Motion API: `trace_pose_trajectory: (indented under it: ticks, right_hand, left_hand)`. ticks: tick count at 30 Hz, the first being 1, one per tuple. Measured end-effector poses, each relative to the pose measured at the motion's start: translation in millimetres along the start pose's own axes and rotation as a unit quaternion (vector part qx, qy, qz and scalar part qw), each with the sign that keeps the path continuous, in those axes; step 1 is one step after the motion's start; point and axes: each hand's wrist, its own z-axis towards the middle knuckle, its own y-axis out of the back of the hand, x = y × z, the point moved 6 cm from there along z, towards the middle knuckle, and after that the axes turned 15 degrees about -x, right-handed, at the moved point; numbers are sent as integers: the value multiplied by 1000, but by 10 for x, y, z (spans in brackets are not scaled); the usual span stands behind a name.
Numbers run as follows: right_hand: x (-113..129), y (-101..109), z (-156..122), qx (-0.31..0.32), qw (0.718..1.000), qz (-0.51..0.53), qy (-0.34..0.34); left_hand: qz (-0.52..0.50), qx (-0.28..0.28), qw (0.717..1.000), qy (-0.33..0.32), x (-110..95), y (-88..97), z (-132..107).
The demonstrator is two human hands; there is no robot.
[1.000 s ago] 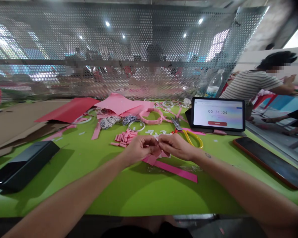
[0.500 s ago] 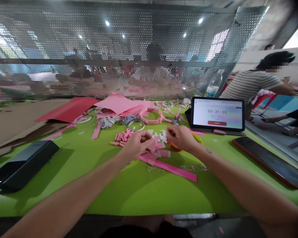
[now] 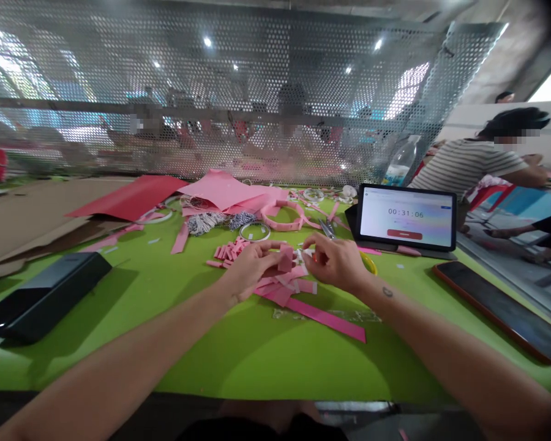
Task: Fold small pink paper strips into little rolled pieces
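My left hand (image 3: 253, 264) pinches a small folded piece of pink paper (image 3: 285, 258) between thumb and fingers. Just right of it, my right hand (image 3: 337, 260) has its fingers curled by the small white pieces (image 3: 300, 262); whatever sits at its fingertips is too small to make out. Below the hands lie loose pink paper strips (image 3: 280, 295) and one long bright pink strip (image 3: 328, 320). A heap of small folded pink pieces (image 3: 232, 250) is left of my left hand. Scissors (image 3: 327, 229) rest behind my right hand, which partly covers a yellow and red ring (image 3: 368, 262).
A tablet with a timer (image 3: 406, 214) stands at the right, with a phone (image 3: 500, 309) nearer me. At the left are a black device (image 3: 46, 294) and cardboard (image 3: 32, 211). Pink sheets (image 3: 229, 193), string bundles (image 3: 206, 223) and a pink ring (image 3: 282, 225) lie behind. Someone in stripes (image 3: 468, 159) sits right.
My left hand has turned the pink paper upright and moved slightly right. My right hand has shifted closer to it, its fingertips now by the white pieces. The view has shifted a little.
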Motion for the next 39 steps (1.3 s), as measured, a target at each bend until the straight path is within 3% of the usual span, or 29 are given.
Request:
trace_pose_trajectory:
  ticks: [5, 9, 12, 17, 21, 34, 39]
  right_hand:
    - [189, -12, -96, 6, 993, -8, 120]
    - [197, 1, -114, -25, 988, -17, 149]
    - [190, 16, -95, -34, 991, 13, 127]
    - [167, -19, -45, 11, 996, 83, 17]
    - [181, -27, -25, 34, 996, 81, -22]
    - [193, -16, -33, 18, 997, 63, -29]
    - [192, -17, -81, -5, 998, 44, 49]
  left_hand:
    - [-16, 15, 999, 23, 33, -31, -5]
    - [-22, 9, 1000, 17, 10, -40, -23]
    - [-26, 8, 999, 18, 8, -45, -27]
    - [-29, 20, 999, 10, 48, -33, -15]
    - [-47, 35, 998, 5, 64, -40, -23]
    - [-46, 32, 998, 12, 46, -76, -77]
    - [-31, 33, 999, 10, 70, -45, -45]
